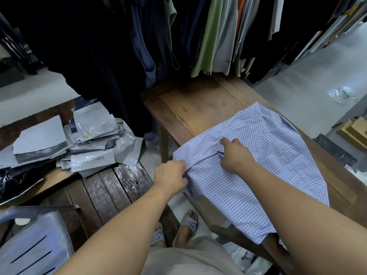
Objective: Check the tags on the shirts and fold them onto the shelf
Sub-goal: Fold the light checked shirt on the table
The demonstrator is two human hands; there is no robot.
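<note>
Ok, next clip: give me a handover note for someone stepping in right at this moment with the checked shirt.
Left hand: pinches the checked shirt at its left edge.
Right hand: fingers grip a bunch of fabric near the shirt's middle.
Shirt: spread on the wooden table, its near end hanging off the table edge. Hanging clothes are behind the table.
Done: shirt laid out. No tag is in view, so whether it was checked cannot be told.
Left: finish the fold and put the shirt on the shelf. No folded shirts show yet.
</note>
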